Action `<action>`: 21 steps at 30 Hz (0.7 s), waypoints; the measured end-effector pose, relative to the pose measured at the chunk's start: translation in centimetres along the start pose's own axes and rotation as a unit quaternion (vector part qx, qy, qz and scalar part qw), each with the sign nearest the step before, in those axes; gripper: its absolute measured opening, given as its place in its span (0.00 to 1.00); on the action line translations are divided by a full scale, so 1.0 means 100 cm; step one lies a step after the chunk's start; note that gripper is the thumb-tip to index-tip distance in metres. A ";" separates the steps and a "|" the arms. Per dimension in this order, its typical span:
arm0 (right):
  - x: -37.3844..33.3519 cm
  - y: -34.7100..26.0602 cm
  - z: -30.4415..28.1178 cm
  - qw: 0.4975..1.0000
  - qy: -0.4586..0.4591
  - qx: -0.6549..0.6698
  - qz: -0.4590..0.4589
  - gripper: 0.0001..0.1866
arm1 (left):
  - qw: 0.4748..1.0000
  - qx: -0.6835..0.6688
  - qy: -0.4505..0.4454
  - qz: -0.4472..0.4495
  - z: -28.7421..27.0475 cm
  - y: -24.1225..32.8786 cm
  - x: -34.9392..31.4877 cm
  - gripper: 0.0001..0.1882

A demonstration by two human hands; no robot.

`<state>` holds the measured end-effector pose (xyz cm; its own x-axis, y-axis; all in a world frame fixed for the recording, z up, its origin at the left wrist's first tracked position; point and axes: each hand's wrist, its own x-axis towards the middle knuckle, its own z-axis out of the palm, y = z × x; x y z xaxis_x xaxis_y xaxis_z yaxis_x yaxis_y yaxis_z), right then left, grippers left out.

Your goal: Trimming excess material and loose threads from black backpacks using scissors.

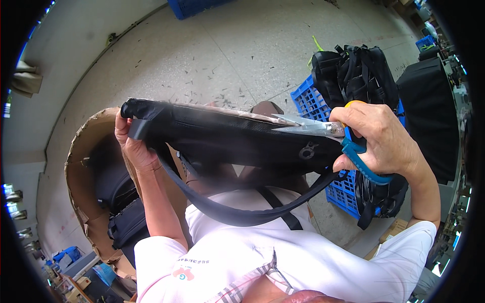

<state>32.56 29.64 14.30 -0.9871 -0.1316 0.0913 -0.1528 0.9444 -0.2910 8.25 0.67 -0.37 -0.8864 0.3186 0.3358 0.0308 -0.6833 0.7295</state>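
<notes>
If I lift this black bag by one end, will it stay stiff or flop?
The black bag may sag somewhat, since its body looks like soft fabric. Its strap would probably swing freely, as it bows in a loose curve. The upper edge, nearly straight now, might hold some shape if kept taut.

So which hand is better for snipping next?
Probably the right hand: it holds the scissors, open beside the black bag. The left hand grips the bag's left end.
</notes>
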 end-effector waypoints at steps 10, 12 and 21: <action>0.004 -0.004 -0.006 0.997 -0.070 -0.009 0.036 0.37 | 1.000 -0.021 0.006 0.007 0.006 0.003 -0.007 0.19; 0.008 -0.004 -0.010 0.998 -0.041 -0.048 -0.007 0.36 | 1.000 -0.009 0.014 0.008 0.006 0.003 -0.007 0.19; 0.010 -0.009 -0.007 0.996 -0.087 0.007 0.029 0.29 | 0.998 0.002 0.054 0.020 0.009 0.000 -0.011 0.16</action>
<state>31.79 28.91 15.34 -0.9873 -0.1292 -0.0927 -0.0956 0.9480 -0.3035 9.65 0.90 -0.17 -0.9288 0.2194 0.2985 0.0679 -0.6912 0.7194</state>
